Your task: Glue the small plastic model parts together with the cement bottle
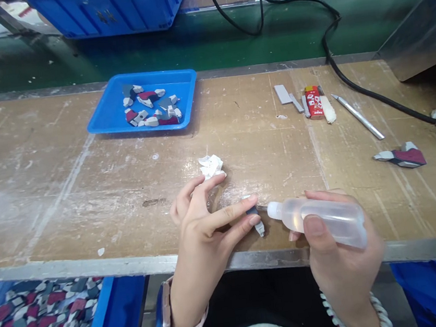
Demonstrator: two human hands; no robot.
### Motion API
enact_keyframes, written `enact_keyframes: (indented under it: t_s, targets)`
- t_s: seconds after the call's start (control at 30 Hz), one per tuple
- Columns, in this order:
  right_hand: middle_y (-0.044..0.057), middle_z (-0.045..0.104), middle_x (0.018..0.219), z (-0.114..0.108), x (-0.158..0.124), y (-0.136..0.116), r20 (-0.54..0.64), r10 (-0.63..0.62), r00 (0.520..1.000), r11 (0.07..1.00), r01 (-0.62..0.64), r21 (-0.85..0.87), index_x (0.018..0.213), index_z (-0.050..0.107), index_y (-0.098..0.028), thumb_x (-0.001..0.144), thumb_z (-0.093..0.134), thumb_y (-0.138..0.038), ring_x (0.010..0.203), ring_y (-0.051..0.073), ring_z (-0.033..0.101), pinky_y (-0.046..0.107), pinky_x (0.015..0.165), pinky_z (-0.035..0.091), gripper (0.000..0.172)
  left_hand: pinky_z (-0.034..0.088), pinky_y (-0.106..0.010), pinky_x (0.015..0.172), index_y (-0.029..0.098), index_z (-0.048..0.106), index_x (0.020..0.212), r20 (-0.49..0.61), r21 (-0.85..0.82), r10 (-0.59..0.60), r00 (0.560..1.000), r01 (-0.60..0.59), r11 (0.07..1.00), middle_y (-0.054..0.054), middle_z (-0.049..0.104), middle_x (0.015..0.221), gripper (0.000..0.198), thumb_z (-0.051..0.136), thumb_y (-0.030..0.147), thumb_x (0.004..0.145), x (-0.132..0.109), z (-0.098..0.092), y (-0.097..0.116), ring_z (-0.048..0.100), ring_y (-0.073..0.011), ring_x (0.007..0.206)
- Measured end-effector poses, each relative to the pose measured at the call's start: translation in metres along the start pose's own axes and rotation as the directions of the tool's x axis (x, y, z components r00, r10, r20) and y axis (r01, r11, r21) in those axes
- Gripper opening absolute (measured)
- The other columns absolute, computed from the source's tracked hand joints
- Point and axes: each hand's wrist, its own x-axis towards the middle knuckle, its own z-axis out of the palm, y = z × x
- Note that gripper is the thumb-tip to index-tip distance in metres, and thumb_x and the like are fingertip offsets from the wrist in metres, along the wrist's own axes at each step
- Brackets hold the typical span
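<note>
My left hand [212, 216] pinches a small blue-grey and white plastic piece [260, 228] between thumb and finger, low over the front of the table. Another of its fingers rests by a crumpled white tissue [211, 166]. In my right hand [338, 254] is a translucent squeeze bottle [322, 220], tilted sideways with a white cap and thin metal tip. That tip points left and meets the piece, or comes very close to it; my fingers partly hide the spot.
A blue tray [98, 119] holds several maroon, grey and white pieces. At right lie a red lighter [314, 102], a craft knife [358, 116] and one loose piece [402, 156]. A black cable [384, 105] crosses the back right. Bins of pieces [43, 325] sit below the edge.
</note>
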Motion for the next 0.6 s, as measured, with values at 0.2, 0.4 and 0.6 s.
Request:
enact_keyframes:
  t_s: [0.2,0.4,0.6]
  targets:
    - [0.003,0.064,0.085,0.0,0.002,0.001,-0.227,-0.037,0.973,0.945,0.108,0.308,0.103,0.067,-0.02,0.079,0.081,-0.036,0.057,0.018,0.063,0.03,0.041,0.051,0.032,0.031,-0.065,0.106,0.043,0.077,0.104,-0.019,-0.02,0.02,1.0,-0.02,1.0,-0.003,0.058,0.139,0.029,0.082,0.022,0.084,-0.001,0.002,-0.002,0.04,-0.0373,0.135]
    - [-0.001,0.068,0.095,-0.035,0.01,-0.003,-0.192,0.356,0.915,0.799,-0.192,0.571,0.092,0.061,-0.024,0.072,0.086,-0.023,0.084,0.018,0.074,0.031,0.072,0.065,0.032,0.025,-0.062,0.104,0.041,0.077,0.101,-0.063,0.072,0.104,0.993,-0.1,0.992,-0.001,0.066,0.133,0.025,0.082,0.023,0.085,-0.001,0.003,-0.005,0.044,-0.0373,0.133]
    - [0.007,0.074,0.096,-0.05,0.019,0.007,-0.118,0.323,0.939,0.841,-0.228,0.49,0.1,0.059,-0.02,0.087,0.072,-0.049,0.088,0.018,0.073,0.027,0.073,0.061,0.035,0.037,-0.051,0.108,0.029,0.07,0.114,-0.028,-0.013,0.272,0.962,-0.272,0.962,-0.002,0.075,0.111,0.024,0.073,0.018,0.092,-0.003,0.002,-0.005,0.063,-0.0277,0.117]
